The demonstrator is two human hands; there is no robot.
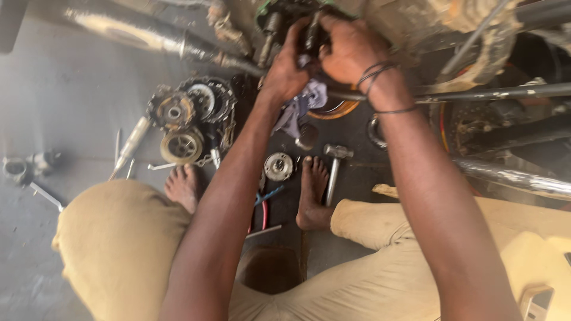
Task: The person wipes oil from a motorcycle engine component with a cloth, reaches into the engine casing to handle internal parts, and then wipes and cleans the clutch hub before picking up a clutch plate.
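Note:
Both my hands reach up to a motorcycle engine (279, 15) at the top middle of the head view. My left hand (285, 68) presses against the engine's underside with its fingers curled around a dark metal part (310, 32). My right hand (348, 47), with thin cords around the wrist, wraps over the same dark part from the right. The fingertips of both hands are partly hidden against the engine. I sit on the floor with my knees apart and my bare feet below the engine.
Clutch plates and round engine parts (190, 113) lie on the concrete floor at left. A hammer (334, 163), a round metal disc (278, 166) and a rag (306, 101) lie between my feet. The exhaust pipe (148, 35) runs upper left; the frame tubes and wheel (488, 119) stand at right.

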